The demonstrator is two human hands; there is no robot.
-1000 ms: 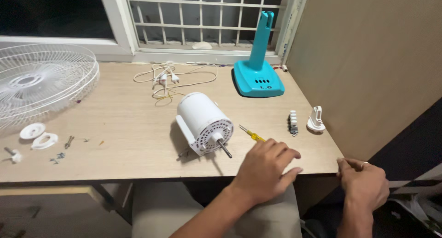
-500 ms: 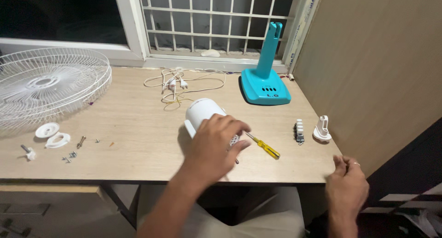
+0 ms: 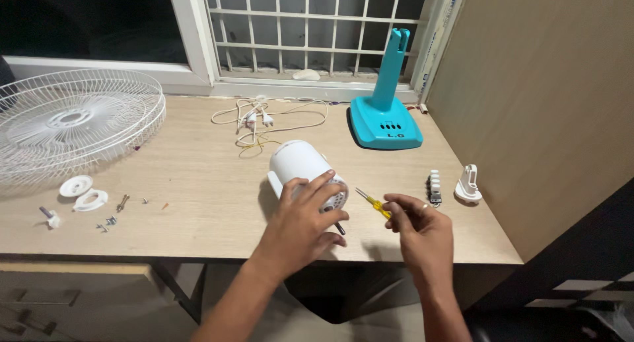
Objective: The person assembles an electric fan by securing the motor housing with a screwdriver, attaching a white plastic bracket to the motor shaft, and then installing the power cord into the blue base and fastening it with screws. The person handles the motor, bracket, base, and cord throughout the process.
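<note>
A white fan motor [image 3: 298, 160] with a metal shaft [image 3: 338, 228] lies on its side in the middle of the wooden table [image 3: 198, 183]. My left hand [image 3: 300, 220] rests over its vented front face, fingers spread and gripping it. Just to the right lies a screwdriver [image 3: 370, 202] with a yellow handle. My right hand [image 3: 419, 233] has its fingertips closed on the handle's near end, which they hide.
A white wire fan grille [image 3: 72, 120] lies at the far left, with white round caps [image 3: 82, 191] and loose screws [image 3: 109, 220] near it. A power cord [image 3: 264, 120] and a teal fan stand [image 3: 386, 124] sit at the back. A switch block [image 3: 434, 187] and a white bracket [image 3: 469, 183] lie beside the brown side panel [image 3: 548, 104].
My left hand moved left from the screwdriver onto the motor and stays there. My right hand came up from the table's front right edge to the screwdriver handle.
</note>
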